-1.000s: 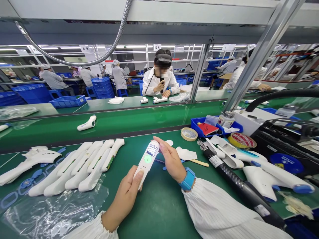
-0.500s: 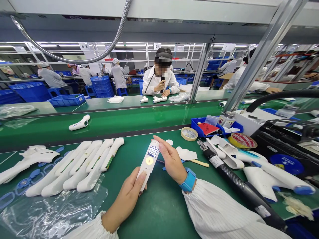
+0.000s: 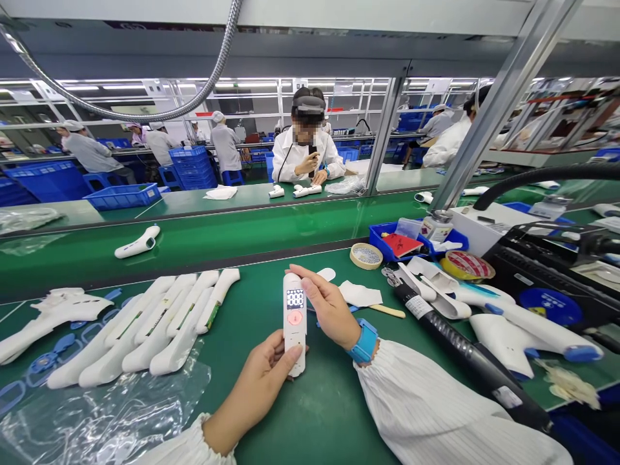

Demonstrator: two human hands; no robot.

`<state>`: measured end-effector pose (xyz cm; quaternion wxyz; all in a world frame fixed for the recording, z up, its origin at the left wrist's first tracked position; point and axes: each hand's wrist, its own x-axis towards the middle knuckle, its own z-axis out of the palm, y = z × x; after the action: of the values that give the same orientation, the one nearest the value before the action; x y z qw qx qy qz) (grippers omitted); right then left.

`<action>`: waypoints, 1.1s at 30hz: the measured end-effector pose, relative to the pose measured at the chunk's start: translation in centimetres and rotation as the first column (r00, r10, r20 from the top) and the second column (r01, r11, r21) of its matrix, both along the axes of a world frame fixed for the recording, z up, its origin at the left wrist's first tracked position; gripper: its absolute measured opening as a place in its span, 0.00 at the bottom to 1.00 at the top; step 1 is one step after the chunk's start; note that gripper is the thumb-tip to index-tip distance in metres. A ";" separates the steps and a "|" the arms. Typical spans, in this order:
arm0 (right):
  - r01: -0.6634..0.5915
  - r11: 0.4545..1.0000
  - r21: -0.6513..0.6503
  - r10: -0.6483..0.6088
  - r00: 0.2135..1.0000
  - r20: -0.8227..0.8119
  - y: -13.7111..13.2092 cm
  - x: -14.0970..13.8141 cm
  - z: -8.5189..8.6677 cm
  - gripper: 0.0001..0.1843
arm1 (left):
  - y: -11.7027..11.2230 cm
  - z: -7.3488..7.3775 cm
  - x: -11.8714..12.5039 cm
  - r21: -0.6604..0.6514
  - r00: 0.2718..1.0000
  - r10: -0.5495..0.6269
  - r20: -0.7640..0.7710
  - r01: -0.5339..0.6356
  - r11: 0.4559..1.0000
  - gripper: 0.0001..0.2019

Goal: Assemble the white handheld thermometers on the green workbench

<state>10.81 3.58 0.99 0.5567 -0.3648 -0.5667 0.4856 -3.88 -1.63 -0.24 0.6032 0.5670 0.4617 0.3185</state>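
I hold a white handheld thermometer (image 3: 294,323) upright above the green bench (image 3: 310,413). Its small display is lit and the round button under it glows red. My left hand (image 3: 264,381) grips the lower end, thumb on the front. My right hand (image 3: 328,309) pinches the upper end from the right side; a blue wrist strap (image 3: 364,341) sits on that wrist. Several more white thermometer bodies (image 3: 159,326) lie side by side to the left of my hands.
A clear plastic bag (image 3: 97,420) lies at the front left. White shell parts (image 3: 53,310) lie far left. A black hose (image 3: 465,361), tape rolls (image 3: 367,256), a blue bin (image 3: 387,234) and more thermometers (image 3: 523,326) crowd the right. One thermometer (image 3: 137,243) rides the green conveyor. Other workers sit beyond.
I have turned the thermometer from a tilt to upright. Its button light went from green to orange to red. The thermometer on the conveyor has moved left.
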 end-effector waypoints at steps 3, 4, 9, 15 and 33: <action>-0.026 0.999 -0.030 0.026 1.000 -0.008 0.1 -0.1 -0.1 0.18 | 0.0 0.0 0.1 -0.027 1.000 -0.010 0.013 0.010 1.000 0.19; -0.031 0.999 -0.038 0.030 0.999 -0.014 0.2 -0.1 -0.1 0.18 | 0.0 0.0 0.2 -0.032 1.000 -0.011 0.016 0.011 0.999 0.19; -0.036 0.998 -0.060 0.034 0.999 -0.037 0.2 -0.2 0.0 0.19 | 0.1 -0.2 0.1 -0.028 0.999 -0.022 0.025 0.023 0.999 0.21; -0.082 0.995 -0.064 0.079 0.996 -0.042 0.2 -0.2 0.0 0.18 | 0.1 -0.5 0.0 -0.044 0.999 -0.033 0.030 0.034 0.998 0.21; -0.035 0.992 -0.119 0.038 0.999 0.027 0.0 -0.7 -1.1 0.23 | 1.2 0.4 -1.8 0.130 0.977 0.126 -0.172 -0.104 0.986 0.20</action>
<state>10.09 3.61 -0.16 0.5168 -0.3939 -0.5515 0.5231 -5.66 -0.42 0.11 0.5044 0.6011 0.5261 0.3278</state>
